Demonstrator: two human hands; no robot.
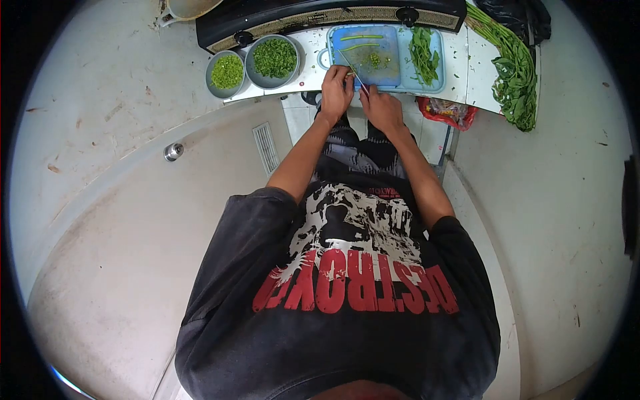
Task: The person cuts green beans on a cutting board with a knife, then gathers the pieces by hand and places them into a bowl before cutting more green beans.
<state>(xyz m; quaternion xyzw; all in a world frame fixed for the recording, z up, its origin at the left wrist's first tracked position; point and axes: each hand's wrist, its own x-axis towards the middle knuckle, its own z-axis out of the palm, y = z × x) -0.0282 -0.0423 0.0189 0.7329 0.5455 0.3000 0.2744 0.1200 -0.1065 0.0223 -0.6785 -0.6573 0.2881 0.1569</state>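
Observation:
My right hand (383, 109) is closed around the handle of a knife (353, 71), whose blade points up and left over the blue cutting board (393, 50). At the board's near edge, my left hand (338, 92) has its fingers closed beside the blade. A pale green stalk (350, 74) shows partly at its fingertips; the rest is hidden. Two long green stems (361, 37) lie across the back of the board. Small chopped green pieces (375, 61) are scattered in the middle. Leafy greens (423, 57) lie at the right on a lighter blue surface.
Left of the board are a bowl of dark chopped greens (275, 58) and a smaller bowl of light green pieces (227, 71). A black stove (320, 20) stands behind. Long leafy bunches (515, 87) hang over the counter's right end. A red plastic bag (453, 112) sits below.

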